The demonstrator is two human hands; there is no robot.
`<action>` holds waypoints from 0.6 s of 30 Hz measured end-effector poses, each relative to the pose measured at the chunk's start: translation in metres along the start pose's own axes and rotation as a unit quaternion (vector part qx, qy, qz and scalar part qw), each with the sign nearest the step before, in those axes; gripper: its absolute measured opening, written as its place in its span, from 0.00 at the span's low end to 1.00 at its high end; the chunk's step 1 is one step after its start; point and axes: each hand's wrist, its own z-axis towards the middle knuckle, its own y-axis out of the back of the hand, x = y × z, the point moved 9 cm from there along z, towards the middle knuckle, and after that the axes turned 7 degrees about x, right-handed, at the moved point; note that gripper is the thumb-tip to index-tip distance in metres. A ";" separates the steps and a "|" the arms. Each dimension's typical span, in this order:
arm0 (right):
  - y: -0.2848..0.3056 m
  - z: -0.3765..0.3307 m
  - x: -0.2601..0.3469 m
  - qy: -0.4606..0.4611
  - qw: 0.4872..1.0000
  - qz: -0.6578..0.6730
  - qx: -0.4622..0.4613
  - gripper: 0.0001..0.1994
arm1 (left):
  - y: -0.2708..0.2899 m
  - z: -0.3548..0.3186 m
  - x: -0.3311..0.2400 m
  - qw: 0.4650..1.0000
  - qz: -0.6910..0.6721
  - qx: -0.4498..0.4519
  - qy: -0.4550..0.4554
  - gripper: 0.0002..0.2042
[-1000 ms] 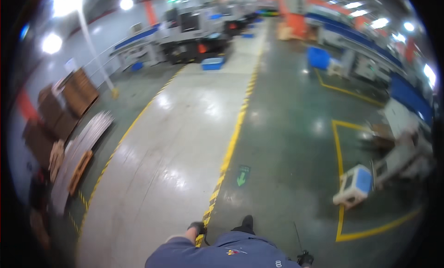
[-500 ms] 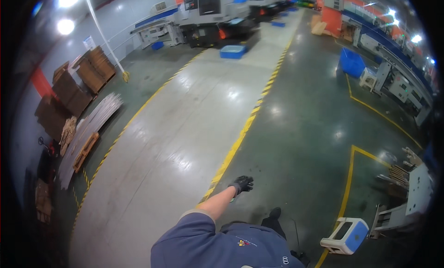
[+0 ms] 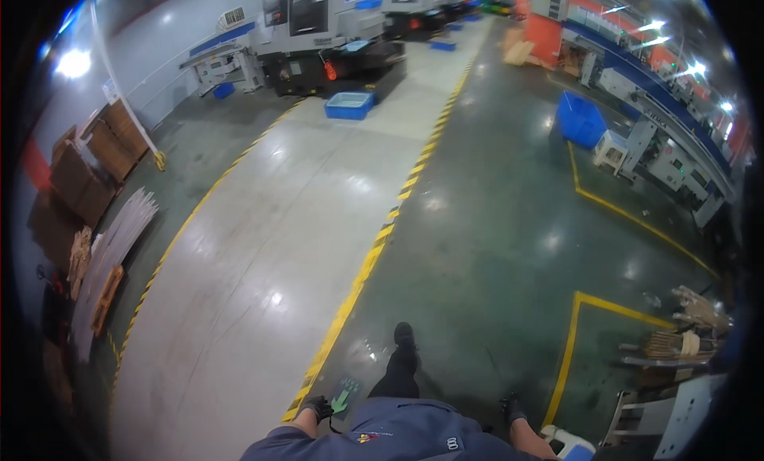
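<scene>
Plainly, both hands hang low at the person's sides, as they would mid-stride, and neither holds anything. The left hand [image 3: 317, 408], in a dark glove, swings beside the hip at the edge of the blue work jacket [image 3: 398, 437]; its grip looks loosely curled and empty, though the glove is small and dark, so I cannot tell for certain. The right hand [image 3: 513, 409], also dark-gloved, sits by the other hip, and there too I cannot tell whether its grip is spread or pressed together.

Nearest the left hand is a green arrow marking [image 3: 344, 397] painted on the dark glossy floor [image 3: 493, 246], just beside the yellow-and-black striped line [image 3: 374, 254] that divides a pale grey walkway [image 3: 270, 246] from the darker bay. One black shoe [image 3: 403, 334] is stepped forward past the arrow.

Stock sits off the walkway, likely to keep it passable: flattened brown cardboard sheets [image 3: 91, 163] lean along the left wall, a shallow blue plastic crate [image 3: 348, 105] lies before the grey machines [image 3: 318, 23], and a tall blue bin [image 3: 579, 119] stands inside a yellow-outlined bay on the right.
</scene>
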 end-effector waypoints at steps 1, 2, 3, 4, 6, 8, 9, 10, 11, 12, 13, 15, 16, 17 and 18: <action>-0.014 0.030 -0.040 -0.086 0.977 0.196 0.003 0.15 | -0.015 0.017 -0.026 1.000 0.008 0.016 -0.011 0.19; -0.037 0.061 -0.015 -0.164 0.904 0.396 0.003 0.16 | -0.031 0.031 -0.059 0.999 0.025 0.028 -0.031 0.18; -0.013 0.092 0.003 -0.152 0.907 0.392 0.004 0.16 | -0.051 0.033 -0.096 0.998 0.018 0.037 -0.055 0.17; 0.003 0.104 0.013 -0.128 0.894 0.427 -0.036 0.17 | -0.072 0.030 -0.135 0.996 0.023 0.041 -0.074 0.16; 0.047 0.143 0.055 -0.098 0.880 0.458 -0.079 0.19 | -0.111 0.037 -0.214 0.991 0.025 0.058 -0.114 0.14; 0.097 0.149 0.097 -0.151 0.840 0.520 -0.040 0.18 | -0.181 0.033 -0.318 0.989 0.045 0.049 -0.135 0.12; 0.123 0.152 0.120 -0.176 0.818 0.548 -0.025 0.18 | -0.218 0.026 -0.368 0.987 0.054 0.048 -0.147 0.11; 0.138 0.149 0.138 -0.196 0.793 0.576 -0.010 0.18 | -0.258 0.017 -0.424 0.984 0.063 0.048 -0.162 0.10; 0.161 0.154 0.180 -0.215 0.765 0.607 0.004 0.18 | -0.270 0.020 -0.457 0.979 0.075 0.050 -0.181 0.10; 0.243 0.138 0.263 -0.111 0.720 0.685 -0.007 0.16 | -0.325 -0.003 -0.506 0.970 0.096 0.051 -0.216 0.10; 0.256 0.150 0.265 -0.115 0.716 0.689 -0.012 0.16 | -0.377 -0.009 -0.552 0.949 0.174 0.054 -0.258 0.09; 0.278 0.191 0.251 -0.186 0.796 0.574 -0.042 0.19 | -0.481 -0.021 -0.622 0.917 0.112 0.163 -0.346 0.09; 0.293 0.216 0.264 -0.184 0.796 0.576 -0.039 0.19 | -0.522 -0.011 -0.648 0.920 0.133 0.184 -0.318 0.08; 0.316 0.237 0.280 -0.172 0.791 0.585 -0.045 0.20 | -0.558 0.004 -0.669 0.923 0.155 0.204 -0.289 0.08; 0.337 0.263 0.294 -0.159 0.787 0.594 -0.050 0.20 | -0.581 0.013 -0.685 0.921 0.112 0.234 -0.289 0.10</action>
